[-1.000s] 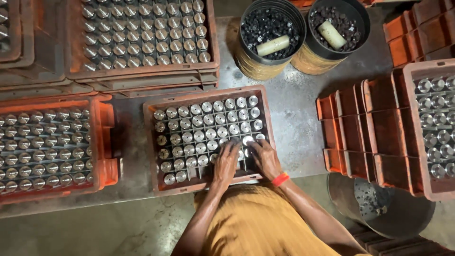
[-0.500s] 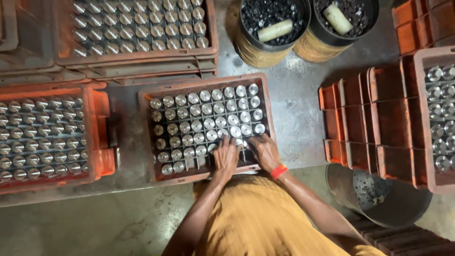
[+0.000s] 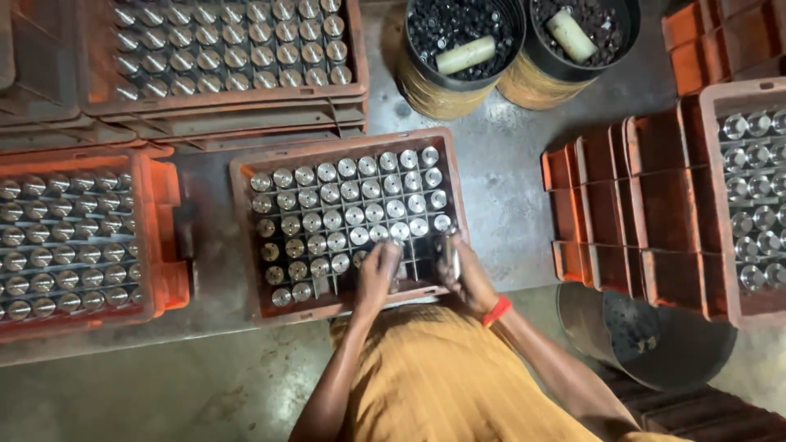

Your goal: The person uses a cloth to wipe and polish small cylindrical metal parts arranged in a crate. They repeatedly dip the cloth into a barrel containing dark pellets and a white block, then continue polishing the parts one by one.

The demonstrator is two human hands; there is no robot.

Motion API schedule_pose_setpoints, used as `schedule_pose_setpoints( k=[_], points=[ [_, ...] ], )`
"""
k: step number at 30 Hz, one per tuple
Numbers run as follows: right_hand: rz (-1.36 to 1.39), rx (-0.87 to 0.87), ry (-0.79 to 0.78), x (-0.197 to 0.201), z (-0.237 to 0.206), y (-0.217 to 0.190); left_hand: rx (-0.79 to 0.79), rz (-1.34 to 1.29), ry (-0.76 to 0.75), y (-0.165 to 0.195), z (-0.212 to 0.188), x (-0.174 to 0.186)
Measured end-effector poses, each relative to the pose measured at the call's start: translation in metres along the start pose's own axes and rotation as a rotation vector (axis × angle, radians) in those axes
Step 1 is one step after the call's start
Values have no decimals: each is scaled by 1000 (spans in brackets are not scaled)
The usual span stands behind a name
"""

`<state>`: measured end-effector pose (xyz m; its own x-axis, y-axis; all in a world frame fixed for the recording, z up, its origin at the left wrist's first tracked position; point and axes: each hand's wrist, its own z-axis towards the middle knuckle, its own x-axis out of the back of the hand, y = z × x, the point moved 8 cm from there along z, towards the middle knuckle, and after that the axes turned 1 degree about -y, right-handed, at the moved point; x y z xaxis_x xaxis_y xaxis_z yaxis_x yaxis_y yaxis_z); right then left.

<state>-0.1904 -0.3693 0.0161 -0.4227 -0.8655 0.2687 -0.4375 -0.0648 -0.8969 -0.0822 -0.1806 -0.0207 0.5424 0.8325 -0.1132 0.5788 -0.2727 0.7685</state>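
Metal cylinders (image 3: 352,205) are filling the centre crate (image 3: 246,237). Right hand (image 3: 465,278) is gripping one cylinder (image 3: 451,252) closed-fingered; left hand (image 3: 377,274) is resting, grip unclear, on the lower row.

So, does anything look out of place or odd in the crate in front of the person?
Nothing looks damaged or spilled. The orange crate has empty cells near both hands: the left hand rests on the grid and the right hand holds a shiny metal cylinder. The other cylinders stand upright.
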Motion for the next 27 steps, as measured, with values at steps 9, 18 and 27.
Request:
schedule_pose_setpoints(
  k=[9, 18, 27],
  points=[
    [-604, 590, -64, -24, -23, -56, -901, 819, 160, 46, -51, -21],
    [-1017, 456, 232, 6, -18, -54, -921, 899, 178, 83, -19, -62],
    [-946, 341, 219, -5, 12, -19, -763, 1221, 92, 76, 61, -119]
  ],
)
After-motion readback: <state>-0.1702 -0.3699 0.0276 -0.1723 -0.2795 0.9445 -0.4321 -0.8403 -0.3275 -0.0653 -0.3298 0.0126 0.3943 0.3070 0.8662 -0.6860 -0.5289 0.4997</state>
